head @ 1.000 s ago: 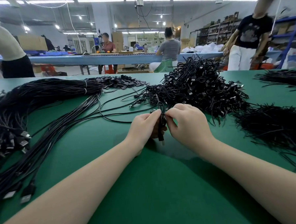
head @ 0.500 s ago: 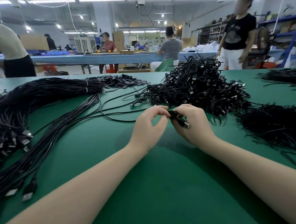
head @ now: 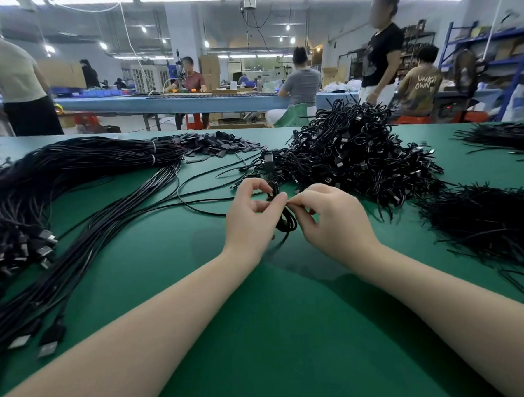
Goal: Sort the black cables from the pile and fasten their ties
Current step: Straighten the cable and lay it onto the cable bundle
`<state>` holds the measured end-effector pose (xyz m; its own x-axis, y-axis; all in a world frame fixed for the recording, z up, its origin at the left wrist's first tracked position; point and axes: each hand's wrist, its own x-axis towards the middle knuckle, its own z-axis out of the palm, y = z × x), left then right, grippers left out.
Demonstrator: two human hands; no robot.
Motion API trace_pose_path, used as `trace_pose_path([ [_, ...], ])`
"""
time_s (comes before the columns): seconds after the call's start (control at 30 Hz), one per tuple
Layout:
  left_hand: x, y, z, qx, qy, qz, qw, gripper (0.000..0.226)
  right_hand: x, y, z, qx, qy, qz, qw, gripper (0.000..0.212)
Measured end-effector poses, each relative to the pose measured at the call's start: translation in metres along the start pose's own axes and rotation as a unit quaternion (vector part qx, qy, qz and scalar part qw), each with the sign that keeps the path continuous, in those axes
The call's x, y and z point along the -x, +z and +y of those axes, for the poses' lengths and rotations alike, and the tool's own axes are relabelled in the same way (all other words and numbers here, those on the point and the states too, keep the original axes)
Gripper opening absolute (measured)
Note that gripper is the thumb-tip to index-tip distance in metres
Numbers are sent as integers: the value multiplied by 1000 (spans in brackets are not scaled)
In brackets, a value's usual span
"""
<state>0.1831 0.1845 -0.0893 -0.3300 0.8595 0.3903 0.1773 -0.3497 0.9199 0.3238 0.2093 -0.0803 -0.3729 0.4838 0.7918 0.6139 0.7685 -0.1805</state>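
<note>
A small coiled black cable (head: 287, 222) hangs between my two hands above the green table (head: 262, 335). My left hand (head: 251, 221) pinches its upper end with thumb and fingertips. My right hand (head: 331, 222) pinches the same spot from the right, the fingertips of both hands almost touching. The coil's loops droop below the fingers. Behind the hands rises a tangled pile of coiled black cables (head: 352, 157). What the fingertips hold at the top of the coil is too small to make out.
A long bundle of straight black cables (head: 81, 189) with USB plugs (head: 41, 243) fans across the left. Loose black ties (head: 486, 223) lie heaped at the right, more ties (head: 503, 138) far right. Flat black tabs (head: 218, 144) lie at the back. People work at a blue bench (head: 164, 101) behind.
The coil has turned from lying across my right fingers to hanging down between both hands. Both hands have closed in on its top. A standing person behind moved left.
</note>
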Motion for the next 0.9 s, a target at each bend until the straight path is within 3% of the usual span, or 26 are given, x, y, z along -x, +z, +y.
trace_pose_path([
  [0.17,-4,-3,4,107,-132,-61,984,18,-2,-4,6,182,-150,46,971,12],
  [0.3,-7,-8,5,137,-167,-115,970,12,1,-2,5,139,-114,84,980,13],
  [0.43,-6,-4,-4,-4,-57,-129,990,38,5,4,8,25,22,36,999,6],
  [0.5,-5,-2,-8,-87,28,-124,988,53,5,6,12,-15,53,32,998,5],
  [0.57,-6,-4,-12,-100,46,-126,986,58,4,6,11,-41,61,34,997,6],
  [0.77,-6,-7,-10,50,-6,-75,996,7,0,8,4,-69,37,58,995,7],
  [0.9,-4,-1,-4,112,-88,-79,987,8,1,5,3,78,-43,109,990,11],
])
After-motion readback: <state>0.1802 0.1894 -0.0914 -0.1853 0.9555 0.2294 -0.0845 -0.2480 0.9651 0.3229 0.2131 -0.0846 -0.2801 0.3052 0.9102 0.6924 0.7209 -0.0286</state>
